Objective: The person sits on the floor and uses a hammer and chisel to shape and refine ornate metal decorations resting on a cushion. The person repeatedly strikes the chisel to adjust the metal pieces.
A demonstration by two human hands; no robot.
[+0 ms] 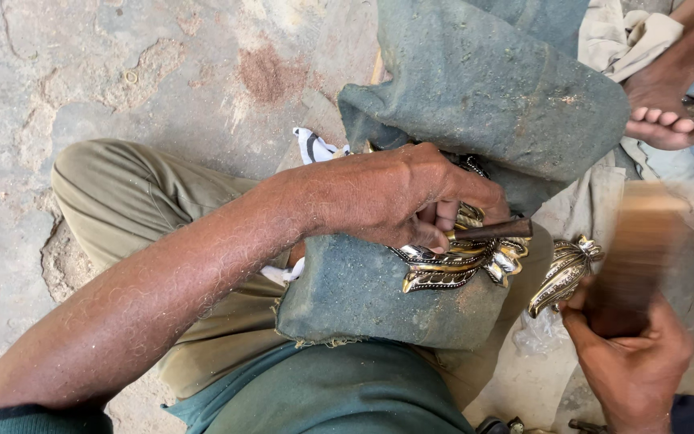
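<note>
My left hand (399, 197) grips a dark metal punch (496, 231), its tip on an ornate silver and gold metal casting (451, 265). The casting lies on a grey felt-like pad (355, 293) across my lap. My right hand (632, 362) at the lower right holds a wooden mallet (636, 257), blurred by motion, raised beside the casting's leaf-shaped end (564, 273). The fingers of my left hand hide the upper part of the casting.
A thick grey cloth (491, 88) is folded over the top of the pad. Another person's bare foot (668, 112) rests at the upper right, near pale rags (620, 36). Rough concrete floor (122, 72) fills the left. My bent knee (122, 193) in khaki trousers sits left.
</note>
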